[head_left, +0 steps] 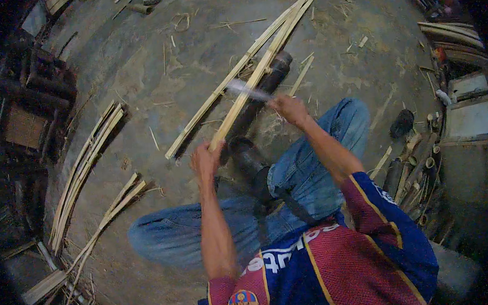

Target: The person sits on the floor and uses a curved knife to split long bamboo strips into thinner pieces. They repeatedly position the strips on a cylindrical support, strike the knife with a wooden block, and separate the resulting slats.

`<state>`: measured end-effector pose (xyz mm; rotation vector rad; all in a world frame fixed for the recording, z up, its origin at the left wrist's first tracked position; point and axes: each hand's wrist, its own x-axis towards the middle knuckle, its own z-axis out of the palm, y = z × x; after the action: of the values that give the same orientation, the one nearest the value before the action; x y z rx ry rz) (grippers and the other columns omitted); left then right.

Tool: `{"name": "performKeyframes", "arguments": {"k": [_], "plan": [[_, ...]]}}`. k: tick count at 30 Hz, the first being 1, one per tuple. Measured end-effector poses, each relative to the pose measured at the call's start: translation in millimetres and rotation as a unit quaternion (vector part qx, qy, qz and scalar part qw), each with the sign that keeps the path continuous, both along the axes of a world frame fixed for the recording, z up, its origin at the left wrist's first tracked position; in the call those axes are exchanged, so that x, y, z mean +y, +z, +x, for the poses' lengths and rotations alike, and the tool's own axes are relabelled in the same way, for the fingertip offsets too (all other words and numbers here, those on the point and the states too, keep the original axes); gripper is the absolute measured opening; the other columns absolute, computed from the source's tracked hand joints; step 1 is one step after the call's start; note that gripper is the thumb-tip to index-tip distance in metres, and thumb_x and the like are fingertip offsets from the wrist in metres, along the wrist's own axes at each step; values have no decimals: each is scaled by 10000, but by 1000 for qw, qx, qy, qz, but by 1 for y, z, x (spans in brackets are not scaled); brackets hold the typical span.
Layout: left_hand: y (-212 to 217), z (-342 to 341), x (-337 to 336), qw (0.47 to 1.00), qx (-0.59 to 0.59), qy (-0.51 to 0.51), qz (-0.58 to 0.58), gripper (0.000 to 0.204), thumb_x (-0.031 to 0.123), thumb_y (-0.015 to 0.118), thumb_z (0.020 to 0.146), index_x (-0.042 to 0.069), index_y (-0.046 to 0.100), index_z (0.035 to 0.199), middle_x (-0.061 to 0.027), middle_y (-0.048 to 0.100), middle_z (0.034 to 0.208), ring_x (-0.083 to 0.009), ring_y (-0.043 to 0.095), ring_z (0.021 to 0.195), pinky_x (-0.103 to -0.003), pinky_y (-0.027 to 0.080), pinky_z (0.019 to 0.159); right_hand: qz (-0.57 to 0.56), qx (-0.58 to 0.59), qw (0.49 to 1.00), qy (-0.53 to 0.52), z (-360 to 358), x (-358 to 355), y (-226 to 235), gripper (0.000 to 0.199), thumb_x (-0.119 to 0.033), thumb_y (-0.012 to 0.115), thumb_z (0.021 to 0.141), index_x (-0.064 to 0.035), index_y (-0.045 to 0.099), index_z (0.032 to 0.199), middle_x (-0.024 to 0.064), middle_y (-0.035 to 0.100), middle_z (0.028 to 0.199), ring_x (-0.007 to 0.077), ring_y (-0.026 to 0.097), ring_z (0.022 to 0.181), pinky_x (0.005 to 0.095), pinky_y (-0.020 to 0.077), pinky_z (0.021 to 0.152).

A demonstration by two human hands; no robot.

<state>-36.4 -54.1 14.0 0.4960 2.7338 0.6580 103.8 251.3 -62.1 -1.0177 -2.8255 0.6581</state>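
- bamboo strips (83, 173): loose bundle on the dirt floor (155, 68), far left.
- my left hand (206, 159): clamped on the near end of the bamboo slat (251, 88).
- my right hand (289, 108): closed on a blurred blade (247, 88) crossing that slat.

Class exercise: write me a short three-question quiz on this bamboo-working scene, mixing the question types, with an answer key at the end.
1. True or false: the left hand grips the near end of a long bamboo strip.
2. What does the right hand hold against that strip? A) a blurred blade B) a paintbrush C) a rope
3. Fill in: a loose bundle of pale strips lies on the floor to the person's ____.

Key: 1 true; 2 A; 3 left.
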Motion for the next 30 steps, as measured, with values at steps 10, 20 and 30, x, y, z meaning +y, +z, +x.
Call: {"name": "performKeyframes", "arguments": {"k": [10, 20, 30], "plan": [[-34, -8, 13, 989, -143, -24, 17, 637, 602, 675, 743, 32, 681, 1029, -211, 675, 951, -364, 644, 902, -461, 485, 799, -302, 281, 794, -448, -9, 38, 2, 620, -569, 467, 901, 22, 648, 955, 235, 655, 892, 426, 611, 842, 477, 474, 756], [-56, -2, 10, 997, -59, 3, 53, 550, 498, 709, 757, 104, 653, 1137, -172, 661, 1077, -357, 604, 1037, -454, 459, 864, -75, -1, 982, -171, 10, -5, 17, 610, -537, 491, 904, 51, 585, 1037, 291, 626, 917, 463, 596, 907, 505, 459, 789], [-44, -11, 9, 994, 101, -35, -37, 431, 447, 717, 758, 164, 696, 1081, -164, 663, 1064, -368, 604, 1013, -467, 463, 867, -93, 37, 970, -220, 5, -8, 16, 657, -571, 436, 917, 57, 614, 985, 300, 619, 945, 463, 583, 943, 507, 440, 817]]}}
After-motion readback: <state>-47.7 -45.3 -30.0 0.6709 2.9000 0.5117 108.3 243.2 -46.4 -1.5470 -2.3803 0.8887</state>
